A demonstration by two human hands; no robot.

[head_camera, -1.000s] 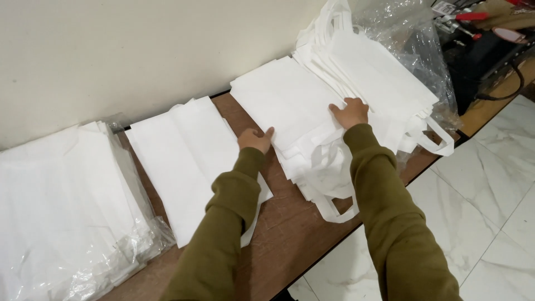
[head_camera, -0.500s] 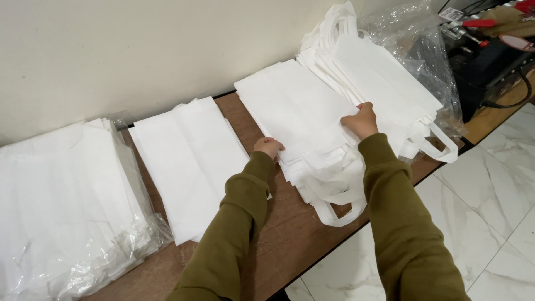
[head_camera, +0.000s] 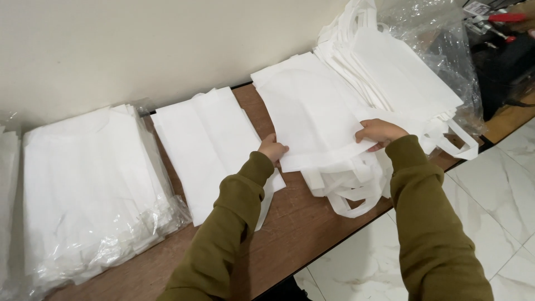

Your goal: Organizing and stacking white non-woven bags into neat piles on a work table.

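A stack of white fabric tote bags (head_camera: 304, 111) lies on the brown table (head_camera: 290, 245), handles hanging over the front edge. My left hand (head_camera: 272, 148) grips the near left corner of the top bag. My right hand (head_camera: 379, 132) pinches that same bag's near edge and lifts it slightly off the stack. Both arms wear olive green sleeves. To the left lies a flat pile of folded white bags (head_camera: 209, 146), right beside my left hand.
A taller, slanted heap of white bags (head_camera: 390, 75) sits at the right in crinkled clear plastic (head_camera: 432, 33). Plastic-wrapped white bag bundles (head_camera: 83, 189) fill the table's left end. A cream wall runs behind. Marble floor tiles (head_camera: 501, 195) lie below the table edge.
Both hands slid back from the middle of the stack to its near edge and took hold of the top bag, raising its edge.
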